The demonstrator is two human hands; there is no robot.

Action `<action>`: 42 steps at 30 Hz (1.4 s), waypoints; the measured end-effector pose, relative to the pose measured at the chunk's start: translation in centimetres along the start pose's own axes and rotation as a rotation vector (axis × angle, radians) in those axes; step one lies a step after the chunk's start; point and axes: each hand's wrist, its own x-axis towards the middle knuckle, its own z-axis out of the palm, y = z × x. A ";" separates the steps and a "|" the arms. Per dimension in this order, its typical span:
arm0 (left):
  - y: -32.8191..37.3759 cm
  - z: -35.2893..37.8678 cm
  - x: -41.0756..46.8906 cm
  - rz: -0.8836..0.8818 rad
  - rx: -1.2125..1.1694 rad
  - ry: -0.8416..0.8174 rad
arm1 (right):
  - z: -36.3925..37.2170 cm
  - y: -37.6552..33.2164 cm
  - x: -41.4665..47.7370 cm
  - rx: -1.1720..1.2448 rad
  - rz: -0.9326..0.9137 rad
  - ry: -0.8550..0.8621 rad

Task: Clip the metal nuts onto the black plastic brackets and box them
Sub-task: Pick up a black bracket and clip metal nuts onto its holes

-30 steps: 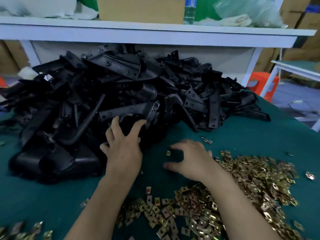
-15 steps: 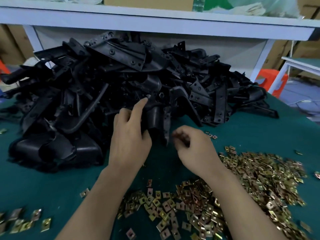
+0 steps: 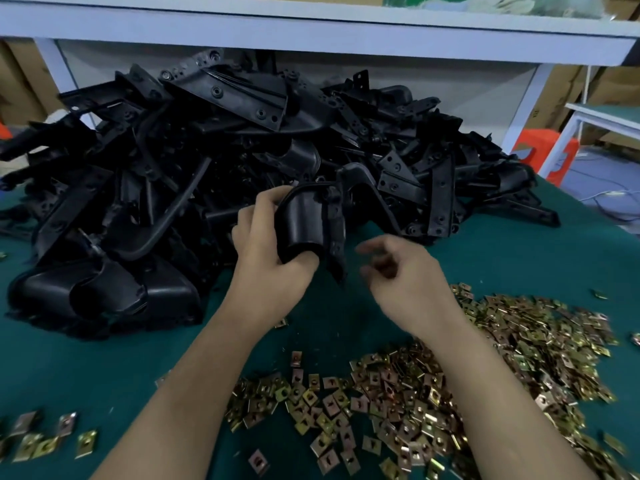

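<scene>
Now left hand [image 3: 266, 268] grasps black bracket [image 3: 304, 220]; right hand [image 3: 405, 282] blurred, cannot tell grip; nuts [image 3: 450, 375] loose on table [image 3: 86, 368].

We logged a green-topped table [image 3: 519, 268]. A big pile of black plastic brackets [image 3: 214, 161] lay across its far left. Metal nuts [image 3: 502, 362] were heaped near right, and a few stray nuts [image 3: 45, 441] sat near left.

Two bare forearms rise from the bottom edge toward the frame's centre. The left hand [image 3: 266, 258] curls its fingers and thumb round a black plastic bracket [image 3: 306, 220]. Just right of it, the right hand [image 3: 405, 282] is blurred, its fingers loosely bent; whether it holds anything is unclear.
</scene>
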 end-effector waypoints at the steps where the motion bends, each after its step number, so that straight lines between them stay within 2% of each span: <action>1: 0.0 0.0 0.0 -0.017 -0.008 -0.003 | -0.1 0.3 0.0 -0.083 0.017 -0.052; 4: 0.1 -0.1 -0.2 -0.042 -0.067 0.010 | -0.1 0.3 -0.2 -0.211 0.032 -0.231; 7: 0.4 -0.1 -0.3 -0.064 -0.209 0.032 | -1.0 -1.2 -0.5 -0.195 -0.021 -0.316; 9: 0.5 -0.2 -0.3 -0.031 -0.308 0.065 | -2.1 -2.1 -0.9 -0.165 -0.051 -0.571; 11: 0.3 -0.2 -0.1 0.041 -0.389 0.086 | -2.9 -2.8 -1.5 -0.241 -0.017 -0.842; 13: 0.3 -0.4 -0.1 0.084 -0.423 0.137 | -3.1 -3.2 -1.9 -0.339 0.001 -0.920; 19: 0.8 -0.3 -0.5 0.015 -0.575 0.161 | -2.7 -3.4 -2.2 -0.338 0.016 -0.879; 24: 1.0 -0.3 -0.5 0.007 -0.731 0.189 | -2.5 -3.4 -2.5 -0.365 0.004 -0.780; 29: 1.2 -0.8 -0.1 -0.175 -1.018 0.123 | -2.4 -3.5 -2.8 -0.343 -0.021 -0.861; 32: 1.1 -1.1 0.0 -0.244 -1.178 0.085 | -2.4 -3.4 -2.8 -0.345 -0.035 -0.855; 35: 1.1 -1.4 0.2 -0.319 -1.391 0.113 | -2.4 -3.1 -2.6 -0.331 -0.049 -0.799; 39: 0.7 -1.9 0.2 -0.406 -1.652 0.037 | -2.3 -2.4 -2.0 -0.259 -0.025 -0.706; 42: 0.4 -2.4 0.2 -0.415 -1.835 0.030 | -2.1 -2.0 -1.5 -0.175 0.014 -0.572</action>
